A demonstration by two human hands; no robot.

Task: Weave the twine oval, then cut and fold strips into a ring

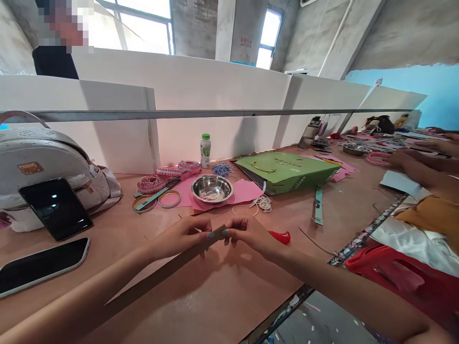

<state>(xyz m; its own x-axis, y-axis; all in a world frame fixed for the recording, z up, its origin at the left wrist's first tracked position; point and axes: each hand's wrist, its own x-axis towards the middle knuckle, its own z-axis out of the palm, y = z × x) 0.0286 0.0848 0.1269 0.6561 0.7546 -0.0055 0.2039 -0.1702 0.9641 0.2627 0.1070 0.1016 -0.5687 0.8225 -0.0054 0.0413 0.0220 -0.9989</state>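
Note:
My left hand pinches a long, flat brown strip near its upper end, thumb on top. My right hand grips the very tip of that strip between thumb and fingers, close beside the left. From there the strip slants down toward me, partly behind my left forearm; its material I cannot make out. Behind my right wrist shows a red handle, the rest of it hidden. Just beyond my hands stand a steel bowl on pink paper and a tangle of white cord.
Left are a silver backpack and two phones, one leaning on it, one flat. Behind the bowl are patterned ribbon, tape rolls and a bottle. A green bag lies right; a co-worker's hands are farther right.

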